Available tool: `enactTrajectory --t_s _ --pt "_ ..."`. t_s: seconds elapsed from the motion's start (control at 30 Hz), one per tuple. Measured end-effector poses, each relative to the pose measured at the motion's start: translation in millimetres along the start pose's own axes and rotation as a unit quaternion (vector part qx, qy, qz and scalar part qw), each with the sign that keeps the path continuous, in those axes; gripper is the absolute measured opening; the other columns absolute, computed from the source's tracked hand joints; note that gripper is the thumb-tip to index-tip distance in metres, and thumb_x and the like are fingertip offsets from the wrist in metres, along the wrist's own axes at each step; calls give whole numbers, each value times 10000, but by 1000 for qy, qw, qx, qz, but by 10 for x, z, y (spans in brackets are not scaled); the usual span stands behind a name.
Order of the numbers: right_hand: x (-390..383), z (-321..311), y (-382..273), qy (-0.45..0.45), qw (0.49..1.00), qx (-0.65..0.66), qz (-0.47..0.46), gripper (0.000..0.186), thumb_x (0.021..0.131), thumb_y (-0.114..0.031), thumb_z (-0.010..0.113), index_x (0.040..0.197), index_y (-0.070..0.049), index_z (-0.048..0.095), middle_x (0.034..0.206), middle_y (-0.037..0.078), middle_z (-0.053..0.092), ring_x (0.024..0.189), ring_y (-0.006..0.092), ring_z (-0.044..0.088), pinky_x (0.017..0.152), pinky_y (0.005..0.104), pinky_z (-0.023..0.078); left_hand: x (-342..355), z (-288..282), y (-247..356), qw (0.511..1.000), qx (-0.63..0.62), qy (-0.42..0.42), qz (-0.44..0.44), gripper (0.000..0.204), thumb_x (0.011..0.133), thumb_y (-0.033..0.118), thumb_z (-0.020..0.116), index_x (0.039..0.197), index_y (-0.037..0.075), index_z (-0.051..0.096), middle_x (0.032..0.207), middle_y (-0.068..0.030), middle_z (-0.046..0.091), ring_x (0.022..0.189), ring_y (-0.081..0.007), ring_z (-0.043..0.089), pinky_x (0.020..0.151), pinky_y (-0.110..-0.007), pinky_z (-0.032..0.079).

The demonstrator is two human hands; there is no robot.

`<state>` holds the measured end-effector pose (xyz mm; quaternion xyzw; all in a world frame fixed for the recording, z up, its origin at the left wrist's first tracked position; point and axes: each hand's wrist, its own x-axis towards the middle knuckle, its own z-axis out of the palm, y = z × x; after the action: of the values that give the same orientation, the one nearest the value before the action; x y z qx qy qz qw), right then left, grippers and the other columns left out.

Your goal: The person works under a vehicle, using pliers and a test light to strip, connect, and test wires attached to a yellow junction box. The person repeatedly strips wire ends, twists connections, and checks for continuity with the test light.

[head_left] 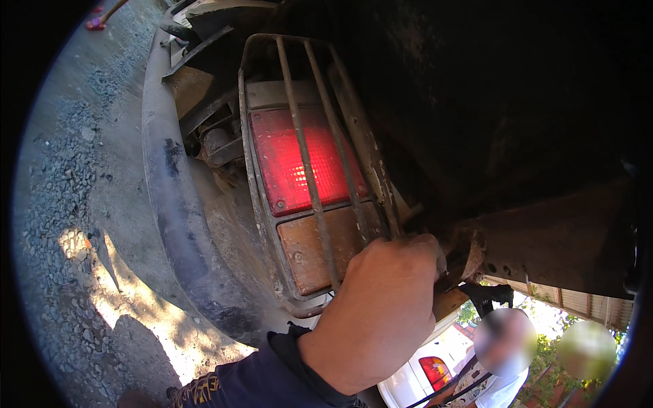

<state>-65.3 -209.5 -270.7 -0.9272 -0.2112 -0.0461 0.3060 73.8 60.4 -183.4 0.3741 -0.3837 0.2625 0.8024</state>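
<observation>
My left hand [371, 306], in a dark sleeve, reaches up to the lower right corner of a metal cage guard [312, 95] over a vehicle's tail lamp. Its fingers are curled, with their tips hidden, so what they grip is unclear. Behind the bars, the red lens [272, 163] glows, and a dusty amber lens [299, 255] sits below it. A rusty metal bracket [474, 255] is just right of my hand. I cannot see my right hand.
A scuffed bumper [170, 190] curves along the left, beside gravelly ground [64, 163]. A foot in a pink sandal [95, 22] is at top left. Dark bodywork [476, 122] fills the upper right. A person [510, 384] in white stands below right, near a white car [405, 381].
</observation>
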Motion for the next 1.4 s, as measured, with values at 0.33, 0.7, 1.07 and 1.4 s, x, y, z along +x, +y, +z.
enactTrajectory --t_s 0.33,0.7,1.07,1.4 --pt "-372 104 270 41 993 71 79 425 966 -319 617 1257 -10 600 1162 126 618 979 253 650 766 344 555 146 86 -11 999 27 0 28 223 784 -56 631 958 1 759 884 -207 728 835 -401 703 753 -436 544" --pt "-590 291 562 -17 970 215 112 373 1069 -334 459 1281 -49 574 855 45 568 405 83 328 352 242 270 226 77 36 995 89 -42 32 236 755 -24 635 948 -9 771 841 -207 727 774 -366 711 704 -384 546" --pt "-494 448 358 21 997 70 -26 396 755 -189 832 1105 -70 692 1250 133 613 1205 317 565 1023 442 462 360 -59 147 978 162 -130 15 298 745 21 612 997 -33 761 931 -214 754 842 -281 741 811 -335 566" --pt "-499 651 406 -5 989 136 -56 374 790 -80 841 1127 -40 684 1237 137 615 1141 264 647 993 395 541 358 -45 267 971 190 -132 -52 292 828 26 688 1103 -61 734 1014 -169 771 885 -181 726 823 -292 569"
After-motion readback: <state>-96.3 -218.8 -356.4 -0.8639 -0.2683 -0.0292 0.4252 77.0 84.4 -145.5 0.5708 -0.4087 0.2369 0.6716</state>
